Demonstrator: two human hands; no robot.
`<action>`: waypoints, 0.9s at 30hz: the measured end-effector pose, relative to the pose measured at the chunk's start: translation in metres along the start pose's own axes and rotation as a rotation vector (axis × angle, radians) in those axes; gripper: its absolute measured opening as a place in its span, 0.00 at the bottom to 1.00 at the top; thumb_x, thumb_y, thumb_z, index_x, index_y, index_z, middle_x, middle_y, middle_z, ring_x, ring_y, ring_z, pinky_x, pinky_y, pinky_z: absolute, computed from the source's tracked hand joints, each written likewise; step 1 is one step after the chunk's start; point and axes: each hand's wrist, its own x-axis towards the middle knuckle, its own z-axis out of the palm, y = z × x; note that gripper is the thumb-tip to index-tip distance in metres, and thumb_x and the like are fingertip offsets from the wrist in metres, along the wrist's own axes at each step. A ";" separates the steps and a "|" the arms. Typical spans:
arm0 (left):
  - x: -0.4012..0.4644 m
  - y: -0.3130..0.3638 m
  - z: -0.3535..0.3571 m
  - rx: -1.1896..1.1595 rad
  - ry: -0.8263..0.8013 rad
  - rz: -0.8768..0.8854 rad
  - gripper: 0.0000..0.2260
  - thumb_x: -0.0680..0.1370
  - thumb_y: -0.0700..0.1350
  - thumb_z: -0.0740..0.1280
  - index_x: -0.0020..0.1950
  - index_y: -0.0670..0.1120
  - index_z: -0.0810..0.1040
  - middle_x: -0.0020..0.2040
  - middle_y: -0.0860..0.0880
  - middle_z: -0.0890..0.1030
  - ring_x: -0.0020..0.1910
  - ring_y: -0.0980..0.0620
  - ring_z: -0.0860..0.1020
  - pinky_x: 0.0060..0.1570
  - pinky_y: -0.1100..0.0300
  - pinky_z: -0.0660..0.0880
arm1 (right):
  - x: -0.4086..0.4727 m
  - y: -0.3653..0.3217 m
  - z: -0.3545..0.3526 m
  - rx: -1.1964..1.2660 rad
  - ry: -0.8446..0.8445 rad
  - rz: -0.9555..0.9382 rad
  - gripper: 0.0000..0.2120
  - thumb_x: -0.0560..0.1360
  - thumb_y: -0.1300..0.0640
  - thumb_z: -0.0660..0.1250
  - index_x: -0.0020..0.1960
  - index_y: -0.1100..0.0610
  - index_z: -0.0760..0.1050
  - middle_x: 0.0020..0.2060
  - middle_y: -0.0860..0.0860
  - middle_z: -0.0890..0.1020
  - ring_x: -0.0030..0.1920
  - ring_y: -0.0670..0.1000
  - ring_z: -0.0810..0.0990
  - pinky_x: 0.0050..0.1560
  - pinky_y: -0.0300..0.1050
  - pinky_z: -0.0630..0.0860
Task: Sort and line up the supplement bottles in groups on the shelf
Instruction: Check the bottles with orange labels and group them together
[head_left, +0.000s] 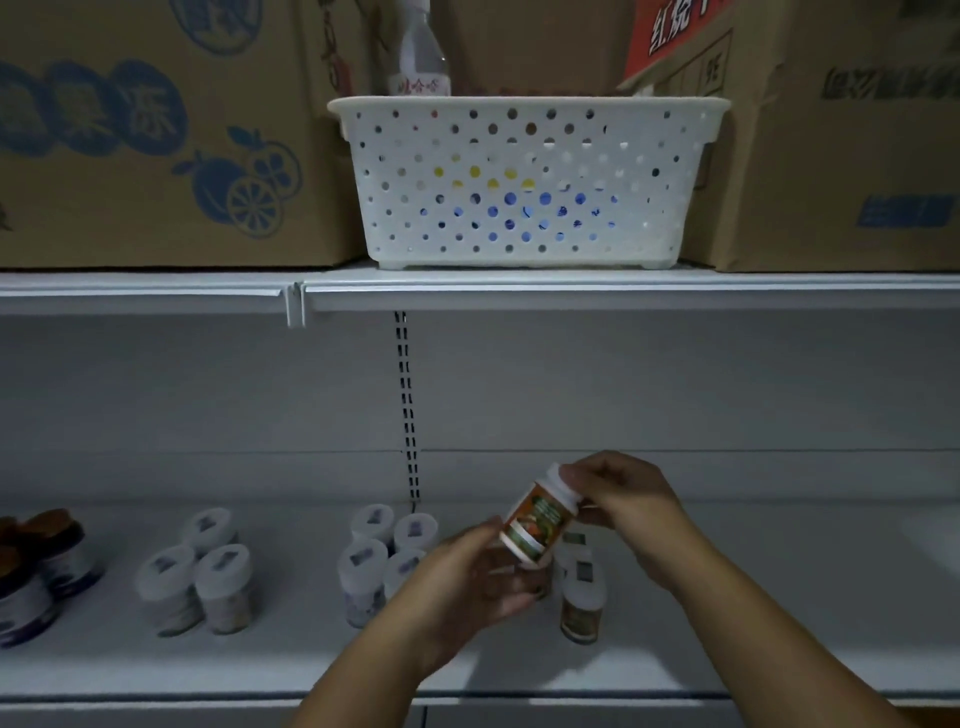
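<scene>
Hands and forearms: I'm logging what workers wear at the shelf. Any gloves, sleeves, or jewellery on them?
Neither the left hand nor the right hand is gloved. Both forearms are bare as far as the frame shows, with no sleeves in view. No watch, ring or bracelet shows, though the dim light could hide a thin one.

The cardboard box at ten o'clock carries large blue characters, of which "果冻" can be read, beside printed citrus fruits. At one o'clock a red carton flap shows white characters "红烧", cut off by the frame edge. The clear bottle's red label print, the right-hand box's lettering and the supplement bottles' labels are too blurred to read.
</scene>
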 end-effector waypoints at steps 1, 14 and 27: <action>0.001 0.002 0.003 -0.066 -0.031 0.010 0.12 0.79 0.46 0.60 0.55 0.40 0.77 0.42 0.41 0.84 0.40 0.45 0.83 0.44 0.53 0.79 | -0.002 -0.002 0.001 0.041 0.005 0.005 0.07 0.71 0.63 0.71 0.35 0.61 0.77 0.29 0.50 0.81 0.32 0.47 0.80 0.34 0.38 0.78; -0.011 0.003 0.009 -0.062 -0.101 0.170 0.17 0.67 0.44 0.70 0.54 0.43 0.77 0.42 0.41 0.83 0.37 0.44 0.83 0.35 0.55 0.80 | -0.031 0.002 -0.006 0.275 -0.007 0.066 0.04 0.71 0.64 0.66 0.41 0.56 0.75 0.37 0.53 0.81 0.38 0.50 0.81 0.37 0.44 0.77; -0.010 -0.005 0.019 0.126 -0.066 0.426 0.24 0.62 0.39 0.74 0.58 0.50 0.78 0.54 0.47 0.82 0.47 0.49 0.82 0.41 0.58 0.79 | -0.046 0.016 -0.018 0.240 -0.001 0.004 0.15 0.66 0.58 0.70 0.52 0.55 0.79 0.44 0.56 0.84 0.44 0.56 0.84 0.40 0.50 0.81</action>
